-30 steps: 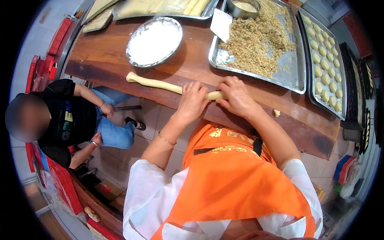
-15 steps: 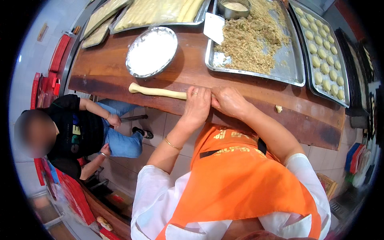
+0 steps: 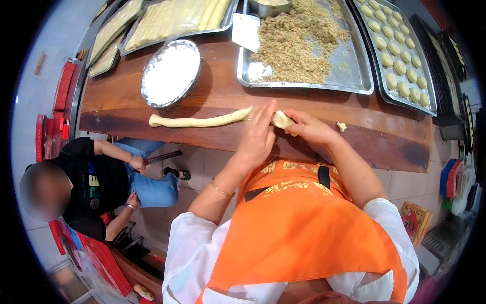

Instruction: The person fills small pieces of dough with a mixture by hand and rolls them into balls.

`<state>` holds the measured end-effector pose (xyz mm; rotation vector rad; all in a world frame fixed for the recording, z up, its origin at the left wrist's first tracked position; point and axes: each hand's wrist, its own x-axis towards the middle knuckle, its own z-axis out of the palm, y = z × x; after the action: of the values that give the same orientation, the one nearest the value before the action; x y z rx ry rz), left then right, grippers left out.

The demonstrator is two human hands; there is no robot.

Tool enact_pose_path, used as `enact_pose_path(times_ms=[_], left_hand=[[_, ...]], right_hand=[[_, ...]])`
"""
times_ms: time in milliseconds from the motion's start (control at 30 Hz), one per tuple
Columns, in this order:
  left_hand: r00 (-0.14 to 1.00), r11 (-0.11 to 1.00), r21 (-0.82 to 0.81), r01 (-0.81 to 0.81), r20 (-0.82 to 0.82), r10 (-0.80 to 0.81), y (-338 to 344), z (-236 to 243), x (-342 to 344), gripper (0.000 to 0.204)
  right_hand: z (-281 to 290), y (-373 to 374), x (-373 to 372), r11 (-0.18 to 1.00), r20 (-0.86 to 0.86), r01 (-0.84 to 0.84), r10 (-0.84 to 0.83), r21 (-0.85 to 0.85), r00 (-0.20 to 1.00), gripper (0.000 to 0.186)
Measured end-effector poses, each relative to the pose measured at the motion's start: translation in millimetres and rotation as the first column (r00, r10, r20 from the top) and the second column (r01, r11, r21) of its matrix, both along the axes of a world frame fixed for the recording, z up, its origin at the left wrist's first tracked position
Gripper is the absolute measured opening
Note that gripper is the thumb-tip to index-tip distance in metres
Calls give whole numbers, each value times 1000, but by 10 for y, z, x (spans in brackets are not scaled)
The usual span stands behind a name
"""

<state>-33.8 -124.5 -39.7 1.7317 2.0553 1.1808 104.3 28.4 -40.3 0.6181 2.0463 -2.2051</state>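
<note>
Left to right. Dough rope (image 3: 200, 120) lies on the surface (image 3: 217, 61) near its front edge: pale yellow, smooth, knobby left end, slight bend, right end thin and tapered beside my left hand (image 3: 257, 134). Left fingers straight and close together, upright between rope and the next piece, not curled round anything I can see; palm contact hidden. Dough piece (image 3: 281, 120) just right of that: short, stubby, pale, rough at the near end, gripped in my right hand (image 3: 314, 130), fingers clamped on it. Small dough scrap (image 3: 342, 126) farther right, loose, ragged.

Surface: reddish-brown wood, dark stains along the front. Long tray (image 3: 228, 29) of pale dough strips at back left, partly under plastic; silver bowl (image 3: 164, 105) of white powder (image 3: 171, 71) in front of it. White card (image 3: 246, 32) leans over the left edge of a wide tray (image 3: 349, 71) with brown crumbly filling (image 3: 298, 48) and a metal pot (image 3: 272, 8). Far right, metal tray (image 3: 432, 109) with rows of small dough rounds (image 3: 394, 49).

Room: red boxes (image 3: 64, 86) far left, seated person (image 3: 104, 175) in black top and jeans, tiled floor (image 3: 200, 157), my orange apron (image 3: 304, 233), coloured bags (image 3: 448, 177) at right.
</note>
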Motion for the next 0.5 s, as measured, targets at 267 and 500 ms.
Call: enact_pose_path(times_ms=[267,500], left_hand=[[885,978,-194,75,465,24,243,-8,270,23],[960,986,-164,-16,273,61,420,-285,336,19]], right_hand=[[89,-40,339,981,255,191,-196,43,947,28],[287,61,969,223,-27,100,-308,970,951,17]])
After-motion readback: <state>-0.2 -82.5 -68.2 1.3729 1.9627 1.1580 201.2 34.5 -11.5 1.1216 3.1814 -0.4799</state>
